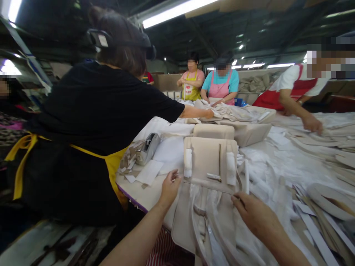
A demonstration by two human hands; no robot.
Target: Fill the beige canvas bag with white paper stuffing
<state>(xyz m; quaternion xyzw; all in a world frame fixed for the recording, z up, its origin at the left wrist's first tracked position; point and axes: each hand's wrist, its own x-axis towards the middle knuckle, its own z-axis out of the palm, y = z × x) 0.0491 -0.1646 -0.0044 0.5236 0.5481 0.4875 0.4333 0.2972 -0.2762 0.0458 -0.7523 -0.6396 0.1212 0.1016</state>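
both hands sit at the near edge: left hand (pixel 169 187) fingers curl on the beige bag (pixel 210 162) flap's corner, right hand (pixel 256 216) lies loosely open, flat on its white straps (pixel 213 218), holding nothing; smoothing and aligning seems underway on the surface (pixel 144 195).

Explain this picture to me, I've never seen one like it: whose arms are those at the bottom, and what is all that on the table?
The picture comes from a camera worn on a person's head, looking down at their own bare hands. The left hand touches the left edge of a beige bag with a metal clasp. The right hand rests on white straps and wrapping at the bag's lower right. Whether either hand is gripping is unclear. The table also holds a tape dispenser, paper scraps and heaps of pale strips. The person in black with a yellow apron is a co-worker reaching across; others work at the far side.
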